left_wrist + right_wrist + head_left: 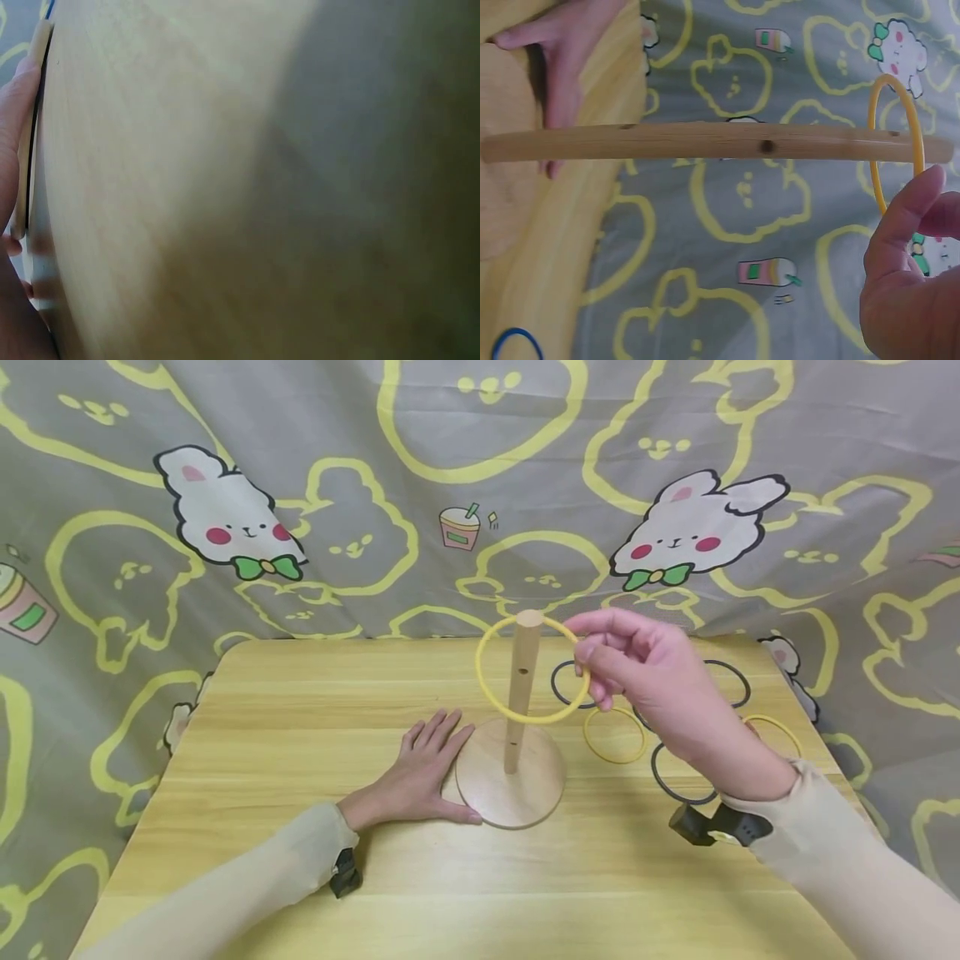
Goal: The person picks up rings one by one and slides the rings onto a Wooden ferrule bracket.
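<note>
A wooden post (523,693) stands upright on a round wooden base (532,797). My right hand (667,693) pinches a yellow ring (540,720) between thumb and fingers, holding it tilted at the top of the post. In the right wrist view, the yellow ring (917,142) encircles the post (705,142) near its upper end. My left hand (420,777) rests on the table with fingers spread, its thumb and fingertips against the base's left edge. Only part of that hand (13,127) shows at the side of the left wrist view.
Several rings lie on the table right of the base, among them a yellow ring (615,762) and a dark ring (693,802). My right forearm partly covers them. A patterned curtain (330,418) hangs behind the wooden table (285,727).
</note>
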